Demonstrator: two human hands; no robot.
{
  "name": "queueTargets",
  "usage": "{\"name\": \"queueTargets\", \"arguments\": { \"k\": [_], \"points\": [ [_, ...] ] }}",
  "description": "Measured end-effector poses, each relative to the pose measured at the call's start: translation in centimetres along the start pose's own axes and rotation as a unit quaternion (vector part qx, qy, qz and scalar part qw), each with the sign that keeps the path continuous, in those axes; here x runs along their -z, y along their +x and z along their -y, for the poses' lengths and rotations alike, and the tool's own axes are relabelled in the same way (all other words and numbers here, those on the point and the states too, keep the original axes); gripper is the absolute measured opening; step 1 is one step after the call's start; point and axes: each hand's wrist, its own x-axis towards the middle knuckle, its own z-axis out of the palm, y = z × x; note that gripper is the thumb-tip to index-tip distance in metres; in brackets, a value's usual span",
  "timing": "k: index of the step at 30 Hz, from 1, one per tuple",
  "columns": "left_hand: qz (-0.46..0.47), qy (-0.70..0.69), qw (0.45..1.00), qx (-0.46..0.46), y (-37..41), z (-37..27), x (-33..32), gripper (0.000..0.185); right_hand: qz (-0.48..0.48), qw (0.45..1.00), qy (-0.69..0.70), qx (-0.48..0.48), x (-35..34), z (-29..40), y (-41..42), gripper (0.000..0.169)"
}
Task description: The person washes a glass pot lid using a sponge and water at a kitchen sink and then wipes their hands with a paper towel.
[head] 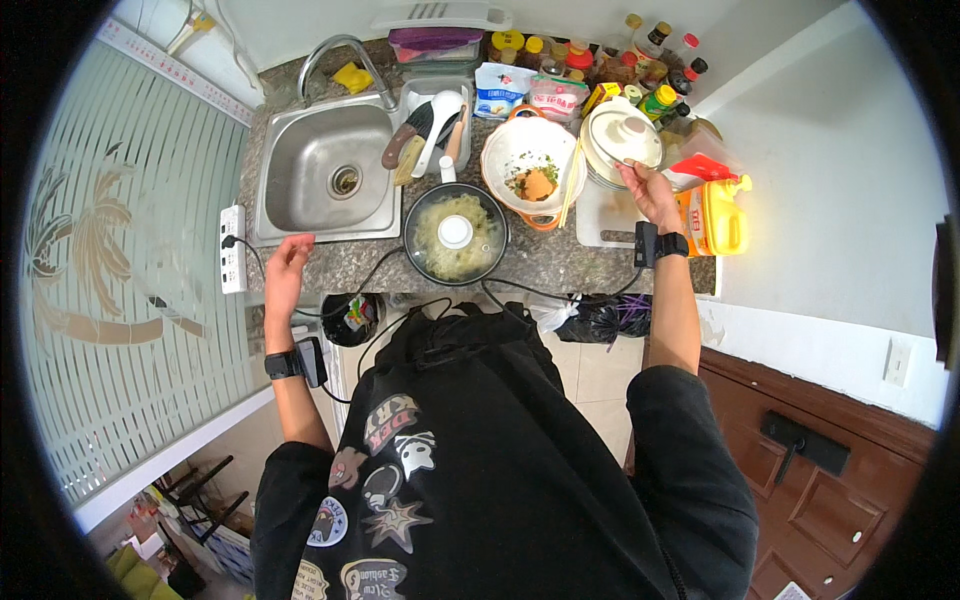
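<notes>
My left hand (289,270) is over the front left corner of the sink, with nothing in it and its fingers slightly bent. My right hand (649,193) is at the front rim of a stack of white plates (600,163) topped by a white ceramic lid (628,135). Its fingertips meet the rim, but whether they grip it I cannot tell. Between my hands, an electric pan (420,225) holds pale noodles under a glass lid with a white knob (455,232). Behind it, a white bowl with orange handles (499,154) contains orange powder and chopped greens; chopsticks (568,187) rest across its right rim.
A steel sink (300,180) lies left, beside a plastic bin of utensils (466,142). Seasoning bags (502,90) and bottles (664,101) line the back. A yellow jug (726,217) stands right, near a cutting board (592,225). Cables run from a power strip (233,262) along the front.
</notes>
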Motion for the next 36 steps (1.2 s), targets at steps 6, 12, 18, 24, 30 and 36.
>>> {"name": "queueTargets", "arguments": {
  "k": [6, 12, 18, 24, 30, 36],
  "points": [
    [0.003, 0.013, 0.999, -0.031, 0.1, -2.8, 0.1, 0.022, 0.032, 0.996, -0.054, -0.069, 1.5, 1.4, 0.4, 0.029],
    [-0.016, 0.039, 0.997, -0.059, 0.0, -5.3, 0.3, 0.021, -0.053, 0.969, -0.235, -0.055, 1.2, 0.8, 0.0, 0.035],
    [-0.008, 0.070, 0.996, -0.062, 0.1, -6.3, -0.2, 0.020, -0.129, 0.807, -0.576, -0.021, 1.3, 1.4, 0.3, 0.057],
    [0.005, 0.110, 0.992, -0.069, 0.0, -7.4, -0.7, 0.020, -0.163, 0.642, -0.749, 0.027, -1.6, 2.3, -1.8, 0.075],
    [0.015, 0.146, 0.985, -0.093, 0.2, -8.8, -1.8, 0.018, -0.184, 0.600, -0.776, 0.058, -6.1, 5.0, -4.3, 0.070],
    [0.017, 0.167, 0.980, -0.104, 0.5, -10.5, -1.9, 0.018, -0.134, 0.566, -0.781, 0.227, -7.8, 5.4, -1.6, 0.052]
  ]
}}
